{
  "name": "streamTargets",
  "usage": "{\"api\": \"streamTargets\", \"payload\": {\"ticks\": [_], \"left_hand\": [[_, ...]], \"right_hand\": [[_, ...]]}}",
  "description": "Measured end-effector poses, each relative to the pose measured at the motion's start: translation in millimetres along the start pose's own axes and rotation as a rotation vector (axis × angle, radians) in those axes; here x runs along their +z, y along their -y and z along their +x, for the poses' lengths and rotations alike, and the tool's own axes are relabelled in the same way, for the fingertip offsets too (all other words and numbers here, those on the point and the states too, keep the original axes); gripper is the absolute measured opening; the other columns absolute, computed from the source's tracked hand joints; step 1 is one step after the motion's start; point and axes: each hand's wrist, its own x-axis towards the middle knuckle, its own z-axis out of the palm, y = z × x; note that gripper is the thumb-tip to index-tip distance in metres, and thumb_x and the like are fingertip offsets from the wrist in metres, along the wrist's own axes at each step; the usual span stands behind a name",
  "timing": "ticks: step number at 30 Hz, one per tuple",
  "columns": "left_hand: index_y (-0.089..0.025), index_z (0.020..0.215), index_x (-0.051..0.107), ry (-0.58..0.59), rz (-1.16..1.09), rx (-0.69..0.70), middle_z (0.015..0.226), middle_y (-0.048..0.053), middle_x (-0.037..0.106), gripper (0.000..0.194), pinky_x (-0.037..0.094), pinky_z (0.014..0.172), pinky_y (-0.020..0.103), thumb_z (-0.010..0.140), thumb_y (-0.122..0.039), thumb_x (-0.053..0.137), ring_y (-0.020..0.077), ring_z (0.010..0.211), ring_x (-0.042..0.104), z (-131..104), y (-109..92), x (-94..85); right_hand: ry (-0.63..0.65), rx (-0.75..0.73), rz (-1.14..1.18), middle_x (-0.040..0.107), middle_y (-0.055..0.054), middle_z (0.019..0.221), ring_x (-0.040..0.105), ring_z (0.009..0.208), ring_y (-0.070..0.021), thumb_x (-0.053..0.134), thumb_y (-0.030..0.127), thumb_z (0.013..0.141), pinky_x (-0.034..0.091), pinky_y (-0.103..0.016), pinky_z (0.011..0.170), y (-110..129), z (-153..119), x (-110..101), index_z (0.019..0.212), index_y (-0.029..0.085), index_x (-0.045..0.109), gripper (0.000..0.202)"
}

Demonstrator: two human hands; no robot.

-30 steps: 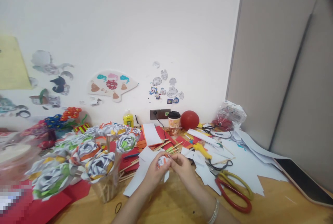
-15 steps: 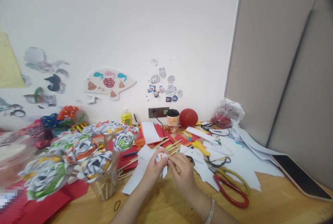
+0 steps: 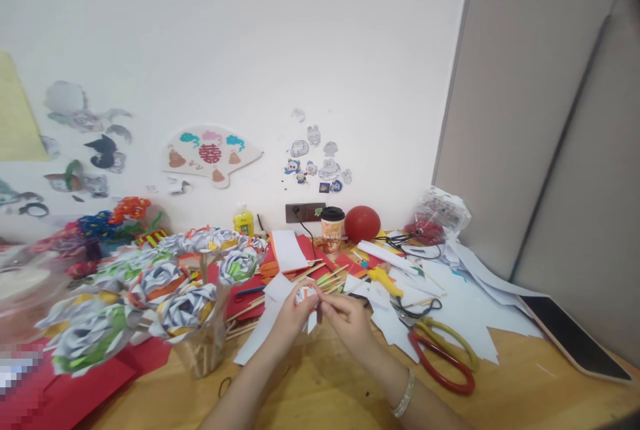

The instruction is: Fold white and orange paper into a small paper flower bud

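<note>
A small white-and-orange paper flower (image 3: 304, 294) is in my left hand (image 3: 290, 320), its fingers and thumb closed around it. White paper ends hang below the thumb. My right hand (image 3: 349, 322) meets the left one at the flower's right side, thumb and forefinger pinched together at its edge; what lies between those fingertips is mostly hidden. Under and beside my left hand lies a white paper sheet (image 3: 255, 343). Finished-looking paper roses (image 3: 185, 310) with white, yellow, green and orange petals stand in a clear cup (image 3: 203, 350) to the left.
Red-and-yellow-handled scissors (image 3: 443, 363) lie to the right, near a yellow glue gun (image 3: 386, 281) and white paper scraps (image 3: 465, 310). Wooden sticks (image 3: 245, 327) are scattered behind my hands. A lidded paper cup (image 3: 332, 233), red balloon (image 3: 363, 224) and yellow bottle (image 3: 243, 222) stand by the wall. A tablet (image 3: 575, 337) lies far right.
My right fingers have shifted slightly at the flower's edge, and the flower shows more orange. Both hands stay together in nearly the same place; the view has tilted a little.
</note>
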Motion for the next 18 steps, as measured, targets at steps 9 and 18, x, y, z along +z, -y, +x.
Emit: {"api": "streamTargets", "payload": {"ticks": [9,18], "left_hand": [[-0.016,0.082,0.055,-0.395,0.031,-0.045,0.070,0.000,0.058,0.033,0.043,0.063,0.026,0.066,-0.045,0.055,0.0167,0.068,0.055,6,15,1.2],[-0.018,0.073,0.057,-0.399,0.112,-0.074,0.059,-0.002,0.058,0.032,0.042,0.058,0.026,0.056,-0.044,0.064,0.0166,0.058,0.055,5,12,1.8]], "right_hand": [[-0.116,0.261,0.260,0.057,0.001,0.067,0.054,0.062,-0.0144,0.068,0.035,0.067,0.041,-0.025,0.059,-22,-2,26,0.090,0.018,0.059,0.031],[-0.051,0.532,0.712,0.053,0.005,0.054,0.042,0.044,-0.0061,0.073,0.035,0.058,0.038,-0.021,0.051,-16,2,24,0.066,0.016,0.051,0.030]]}}
